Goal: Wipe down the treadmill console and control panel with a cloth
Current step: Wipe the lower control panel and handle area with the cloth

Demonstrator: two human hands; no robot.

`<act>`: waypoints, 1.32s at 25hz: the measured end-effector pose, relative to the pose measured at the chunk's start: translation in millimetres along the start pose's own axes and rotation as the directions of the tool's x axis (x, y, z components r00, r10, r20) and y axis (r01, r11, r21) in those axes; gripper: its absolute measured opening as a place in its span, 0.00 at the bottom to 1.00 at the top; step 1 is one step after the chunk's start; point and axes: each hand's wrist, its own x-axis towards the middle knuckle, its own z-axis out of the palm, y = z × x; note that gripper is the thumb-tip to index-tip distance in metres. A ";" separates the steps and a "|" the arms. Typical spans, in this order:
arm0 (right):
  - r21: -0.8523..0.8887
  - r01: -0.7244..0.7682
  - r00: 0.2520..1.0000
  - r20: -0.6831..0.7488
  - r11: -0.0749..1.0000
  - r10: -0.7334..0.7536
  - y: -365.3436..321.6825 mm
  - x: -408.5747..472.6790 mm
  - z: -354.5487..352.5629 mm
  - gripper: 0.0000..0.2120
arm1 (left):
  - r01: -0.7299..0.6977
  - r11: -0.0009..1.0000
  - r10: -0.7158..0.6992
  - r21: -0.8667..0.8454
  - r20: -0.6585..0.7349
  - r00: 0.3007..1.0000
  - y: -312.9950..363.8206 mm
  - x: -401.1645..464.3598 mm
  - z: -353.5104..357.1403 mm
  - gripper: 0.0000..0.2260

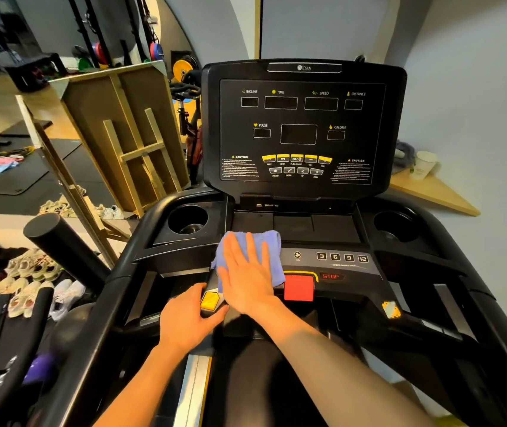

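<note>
The black treadmill console (304,124) stands upright ahead, its displays dark. Below it lies the control panel (343,263) with number keys, a fan button and a red stop button (298,288). A blue cloth (272,245) lies on the panel's left part. My right hand (247,278) presses flat on the cloth with straight, spread fingers. My left hand (189,318) grips the left handlebar end beside its yellow button (210,300).
Cup holders sit at left (188,219) and right (395,224) of the console base. A wooden frame (122,131) leans at left. Several shoes (30,278) lie on the floor. A paper cup (424,164) stands on a wooden shelf at right.
</note>
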 end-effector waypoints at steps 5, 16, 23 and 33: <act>-0.019 0.244 0.968 0.066 0.970 -0.242 6.0 -9.6 4.8 0.30 | -0.028 0.999 0.027 -0.025 -0.014 1.000 -0.9 0.5 0.6 0.23; -0.023 0.105 0.994 0.003 0.994 -0.105 70.6 -54.9 -19.0 0.29 | -0.019 1.000 0.019 0.008 0.015 1.000 4.7 -0.5 -5.7 0.29; -0.103 -0.146 0.987 -0.083 0.984 0.137 146.2 -107.5 -29.8 0.28 | 0.002 1.000 -0.002 0.002 0.038 0.999 4.4 0.0 -4.7 0.28; -0.162 -0.322 0.905 -0.341 0.933 0.253 193.0 -165.5 -23.6 0.32 | 0.027 1.000 -0.027 0.000 0.050 0.998 9.3 0.6 -6.4 0.28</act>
